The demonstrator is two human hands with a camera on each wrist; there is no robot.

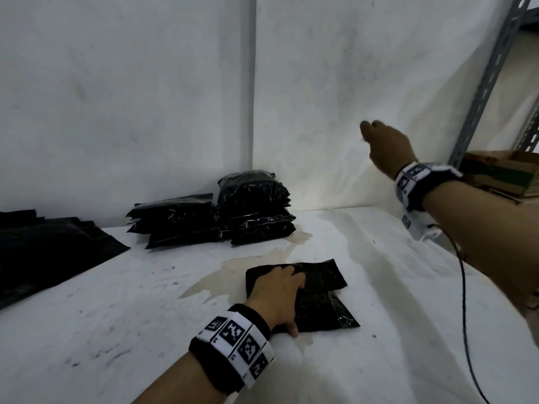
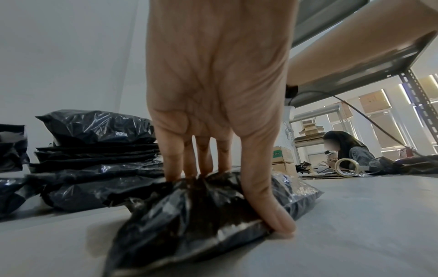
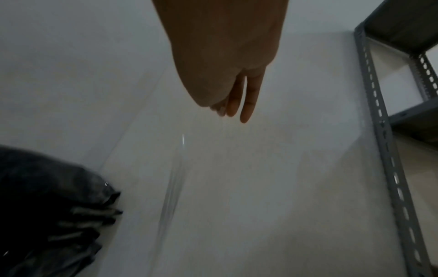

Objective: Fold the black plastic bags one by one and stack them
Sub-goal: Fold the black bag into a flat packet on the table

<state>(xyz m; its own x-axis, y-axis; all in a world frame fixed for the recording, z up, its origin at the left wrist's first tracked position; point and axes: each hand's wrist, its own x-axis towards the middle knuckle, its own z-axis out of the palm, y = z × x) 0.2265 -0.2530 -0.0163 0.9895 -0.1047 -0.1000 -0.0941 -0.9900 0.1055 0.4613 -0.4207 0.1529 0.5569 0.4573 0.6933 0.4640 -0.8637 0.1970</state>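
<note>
A folded black plastic bag (image 1: pixel 320 304) lies on the white table (image 1: pixel 131 322) in front of me. My left hand (image 1: pixel 280 287) presses flat on its left part, with straight fingers (image 2: pixel 175 161) on top and the thumb along its near edge. My right hand (image 1: pixel 385 144) is raised in the air near the wall and holds nothing, its fingers (image 3: pixel 246 105) loosely straight. Two stacks of folded black bags (image 1: pixel 253 211) stand by the back wall. Flat unfolded bags (image 1: pixel 43 252) lie at the far left.
A grey metal shelf upright (image 1: pixel 490 83) and a cardboard box (image 1: pixel 501 173) stand at the right. A black cable (image 1: pixel 463 287) hangs from my right wrist. A stain (image 1: pixel 233 272) marks the table. Another person (image 2: pixel 348 148) sits beyond a tape roll (image 2: pixel 347 166).
</note>
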